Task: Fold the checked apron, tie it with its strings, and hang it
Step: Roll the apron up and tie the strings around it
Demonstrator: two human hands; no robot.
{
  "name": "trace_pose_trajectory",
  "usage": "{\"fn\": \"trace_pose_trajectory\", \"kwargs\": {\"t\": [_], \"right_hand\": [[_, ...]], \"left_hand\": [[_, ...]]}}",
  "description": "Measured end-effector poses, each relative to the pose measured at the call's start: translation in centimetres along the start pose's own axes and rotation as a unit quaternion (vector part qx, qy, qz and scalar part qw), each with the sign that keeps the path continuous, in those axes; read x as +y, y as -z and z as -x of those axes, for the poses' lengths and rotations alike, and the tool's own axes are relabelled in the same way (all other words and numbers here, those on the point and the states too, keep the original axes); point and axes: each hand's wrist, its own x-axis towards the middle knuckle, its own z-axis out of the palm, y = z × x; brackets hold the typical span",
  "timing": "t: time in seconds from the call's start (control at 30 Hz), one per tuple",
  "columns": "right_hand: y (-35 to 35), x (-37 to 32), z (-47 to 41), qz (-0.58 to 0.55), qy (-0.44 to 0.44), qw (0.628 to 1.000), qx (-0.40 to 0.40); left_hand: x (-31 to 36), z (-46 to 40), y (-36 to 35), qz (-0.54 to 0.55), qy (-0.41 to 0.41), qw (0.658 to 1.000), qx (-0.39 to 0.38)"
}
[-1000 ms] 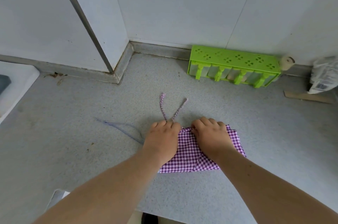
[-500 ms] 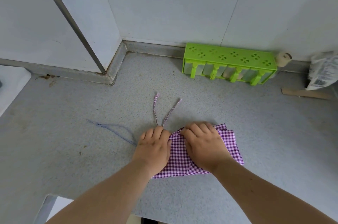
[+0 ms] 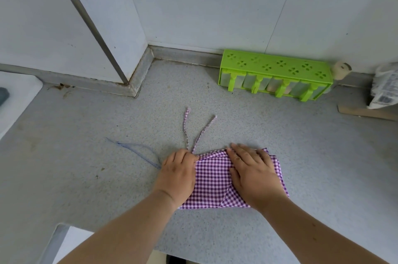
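white packet (image 3: pixel 385 89): we can see dark print and what looks like a barcode block on it at the far right edge, but it's way too blurry for us to read a single word
green rack (image 3: pixel 275 74): only clover-shaped cutouts on top, no lettering we can make out
everything else: we find no readable text, brand or number

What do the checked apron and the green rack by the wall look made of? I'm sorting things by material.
Checked apron: thin woven cloth, probably cotton or a blend, matte; it folds flat with soft creases and the check runs through its strings. Green rack: moulded plastic, slightly glossy, with uniform bright colour and clean clover-shaped cut-outs in the top.
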Motion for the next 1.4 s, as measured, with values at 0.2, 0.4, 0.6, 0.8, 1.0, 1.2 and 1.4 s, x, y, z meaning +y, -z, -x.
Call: {"fn": "trace_pose_trajectory", "kwargs": {"t": [0.2,0.4,0.6,0.8,1.0,1.2,1.4], "right_hand": [[0.8,-2.9,-4.3,0.021,0.088,0.993,0.070],[1.1,-6.0,-9.2,-0.048,0.098,0.994,-0.027],[1.9,-6.0,-9.1,-0.049,0.108,0.992,-0.048],[3.9,-3.9,-8.2,-0.008,0.087,0.992,-0.088],[7.2,-5.4,-7.6,0.059,0.119,0.988,-0.084],[7.3,-11.6,-3.6,0.138,0.030,0.978,-0.154],[3.4,-13.4,-0.2,0.162,-0.012,0.957,-0.240]], "left_hand": [[-0.5,0.2,-0.5,0.023,0.006,1.000,0.011],[-0.7,0.0,-0.6,0.045,0.010,0.999,0.008],[-1.0,0.2,-0.6,0.062,0.007,0.998,0.024],[-0.9,0.1,-0.4,0.067,0.006,0.997,0.028],[-1.0,0.0,-0.4,0.061,0.001,0.998,0.028],[-0.8,-0.2,-0.5,0.050,0.009,0.998,0.022],[-0.7,-0.4,-0.1,0.102,0.027,0.994,0.007]]}}
